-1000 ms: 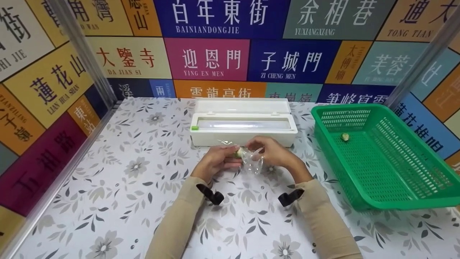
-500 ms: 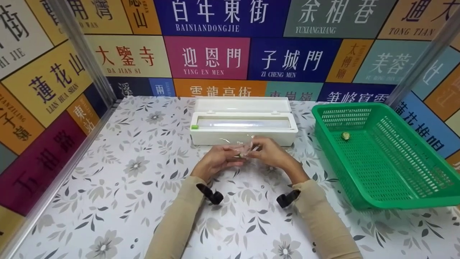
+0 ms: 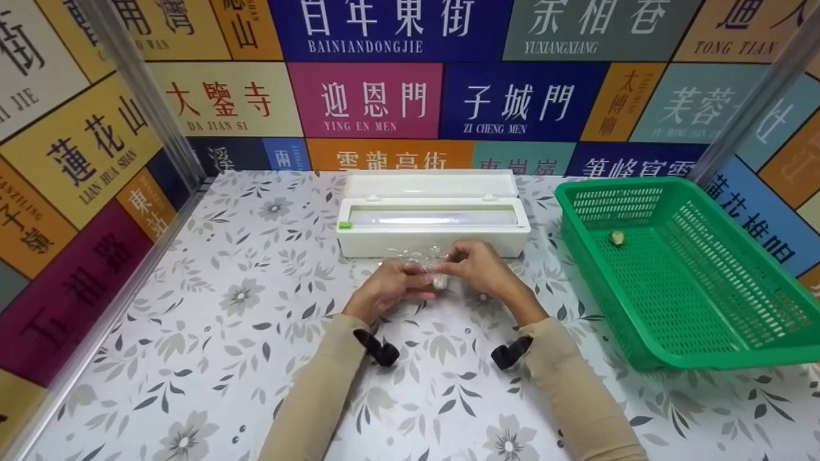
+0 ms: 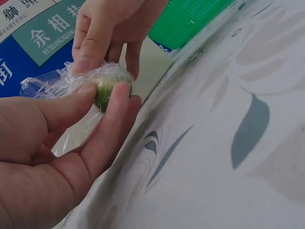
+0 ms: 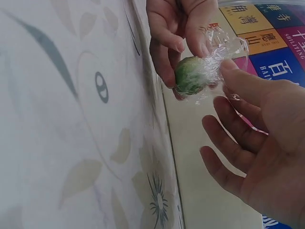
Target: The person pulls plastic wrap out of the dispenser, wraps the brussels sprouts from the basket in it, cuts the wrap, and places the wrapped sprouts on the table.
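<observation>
A small round green Brussels sprout point(image 4: 108, 90), wrapped in clear cling film point(image 5: 228, 44), is between the two hands just in front of a white film dispenser point(image 3: 432, 244). My left hand point(image 3: 385, 285) holds the sprout between thumb and fingers. With thumb and index finger my right hand point(image 3: 477, 269) pinches the crinkled film at the sprout's side, its other fingers loosely spread in the right wrist view. A loose tail of film stands out toward the dispenser. In the right wrist view the sprout's green side point(image 5: 188, 78) shows through the film.
The dispenser's lid point(image 3: 430, 185) is raised, with a film roll point(image 3: 442, 219) inside and a green slider point(image 3: 345, 225) at its left end. At the right stands a green perforated basket point(image 3: 724, 360) holding another small sprout point(image 3: 616, 238). A floral cloth point(image 3: 243, 365) covers the table.
The film that hung down between the hands is now gathered on the side toward the dispenser. My right hand has shifted slightly left, closer to the left hand, and the wrapped sprout has turned.
</observation>
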Demonstrator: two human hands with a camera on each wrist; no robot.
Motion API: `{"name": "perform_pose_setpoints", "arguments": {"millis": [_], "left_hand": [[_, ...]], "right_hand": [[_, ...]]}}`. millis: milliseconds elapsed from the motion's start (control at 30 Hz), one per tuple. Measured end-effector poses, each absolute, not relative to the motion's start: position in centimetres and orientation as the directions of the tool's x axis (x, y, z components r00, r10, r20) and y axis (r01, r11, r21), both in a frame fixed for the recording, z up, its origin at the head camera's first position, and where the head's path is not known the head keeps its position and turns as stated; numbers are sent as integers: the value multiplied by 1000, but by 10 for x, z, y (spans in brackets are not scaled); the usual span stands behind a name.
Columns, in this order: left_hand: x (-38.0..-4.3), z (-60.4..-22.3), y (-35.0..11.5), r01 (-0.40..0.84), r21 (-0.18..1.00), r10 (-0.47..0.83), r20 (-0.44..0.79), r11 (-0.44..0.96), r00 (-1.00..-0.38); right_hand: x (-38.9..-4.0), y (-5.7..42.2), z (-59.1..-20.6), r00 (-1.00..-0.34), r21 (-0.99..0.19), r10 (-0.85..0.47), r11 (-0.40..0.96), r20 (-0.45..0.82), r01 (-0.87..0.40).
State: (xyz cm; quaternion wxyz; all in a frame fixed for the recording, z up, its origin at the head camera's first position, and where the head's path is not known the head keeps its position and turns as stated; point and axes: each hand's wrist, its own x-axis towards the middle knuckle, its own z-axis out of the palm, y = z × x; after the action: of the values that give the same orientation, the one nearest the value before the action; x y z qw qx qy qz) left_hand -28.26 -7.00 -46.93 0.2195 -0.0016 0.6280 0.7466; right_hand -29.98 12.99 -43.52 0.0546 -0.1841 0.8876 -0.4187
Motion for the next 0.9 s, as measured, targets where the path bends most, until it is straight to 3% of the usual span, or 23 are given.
{"name": "perform_pose_setpoints", "arguments": {"millis": [167, 500, 667, 900], "left_hand": [[-282, -466, -69, -309, 947, 305, -269, -89, -913], [-287, -469, -76, -273, 935, 322, -192, -226, -927], [-287, -469, -75, -261, 943, 337, -181, -208, -924], [-290, -472, -72, -246, 944, 191, -205, -218, -960]], "right_hand": [[-300, 127, -434, -943, -803, -323, 540, 80, -253], [-300, 121, -437, -968, -861, -241, 477, 66, -177], [-299, 120, -438, -972, -872, -223, 458, 74, -171], [-301, 119, -441, -956, -909, -287, 377, 67, -176]]}}
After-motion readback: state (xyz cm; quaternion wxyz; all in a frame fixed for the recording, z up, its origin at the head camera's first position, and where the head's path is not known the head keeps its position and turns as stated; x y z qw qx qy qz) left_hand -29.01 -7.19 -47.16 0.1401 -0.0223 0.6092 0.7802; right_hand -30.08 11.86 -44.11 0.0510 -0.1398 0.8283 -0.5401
